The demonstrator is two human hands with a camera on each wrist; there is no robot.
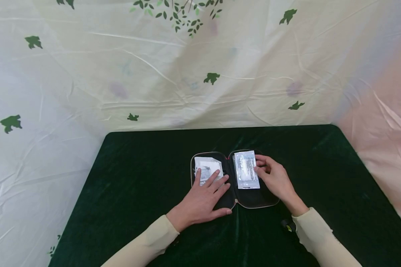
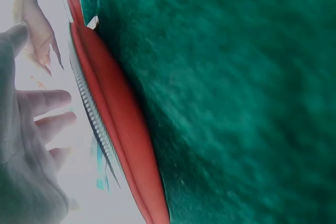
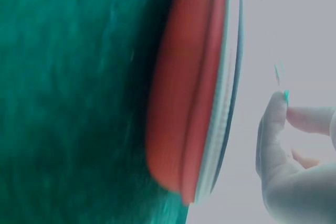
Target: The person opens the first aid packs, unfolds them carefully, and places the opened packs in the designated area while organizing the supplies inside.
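Observation:
A zippered case (image 1: 254, 200), black inside with a red shell (image 2: 118, 114), lies unfolded on the table. My right hand (image 1: 277, 180) pinches the right edge of a flat white-and-silver packet (image 1: 247, 170) between thumb and fingers, over the case's right half. In the right wrist view only a thin edge of that packet shows at the fingertips. My left hand (image 1: 202, 202) is spread over the left half, its fingers straight and apart. White packets (image 1: 208, 165) lie in that half, partly covered by the left fingers. Whether the left fingertips press on them, I cannot tell.
Dark green velvety cloth (image 1: 137, 178) covers the table. A pale curtain (image 1: 173, 85) with green leaf and bird prints hangs behind it and at both sides. Beside the right cuff is a small dark object (image 1: 288, 225).

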